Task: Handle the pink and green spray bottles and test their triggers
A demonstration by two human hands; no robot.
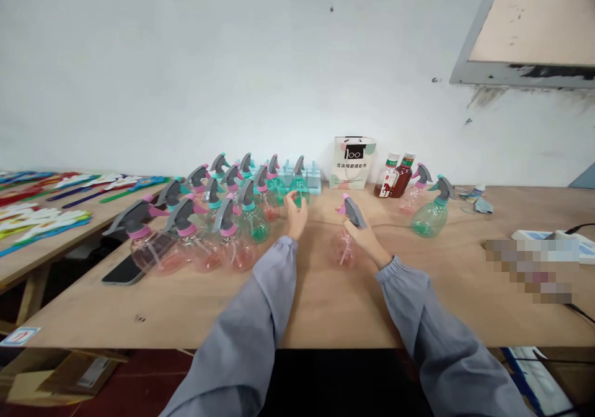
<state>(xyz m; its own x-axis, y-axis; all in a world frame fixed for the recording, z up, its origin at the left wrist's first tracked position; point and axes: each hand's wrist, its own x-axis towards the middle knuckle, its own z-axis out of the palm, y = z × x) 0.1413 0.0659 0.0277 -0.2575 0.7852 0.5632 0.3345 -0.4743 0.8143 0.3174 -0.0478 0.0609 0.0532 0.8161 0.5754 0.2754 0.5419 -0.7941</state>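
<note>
My right hand [363, 234] is closed around the neck and grey-and-pink trigger head of a clear pink spray bottle [343, 251], which is upright at the middle of the table. My left hand [295, 214] is raised to its left, fingers apart and holding nothing. Just behind it stands a green spray bottle [301, 184], partly covered by the fingers; I cannot tell whether they touch. Several more pink and green spray bottles crowd the left side, among them a front pink one [238, 253] and a green one [255, 222].
A phone [123, 272] lies partly under the left bottles. At the back are a paper bag [353, 178], two drink bottles [388, 175] and a light-blue rack [315, 181]. A pink and a green spray bottle [430, 220] stand right, near a white power strip [534, 240].
</note>
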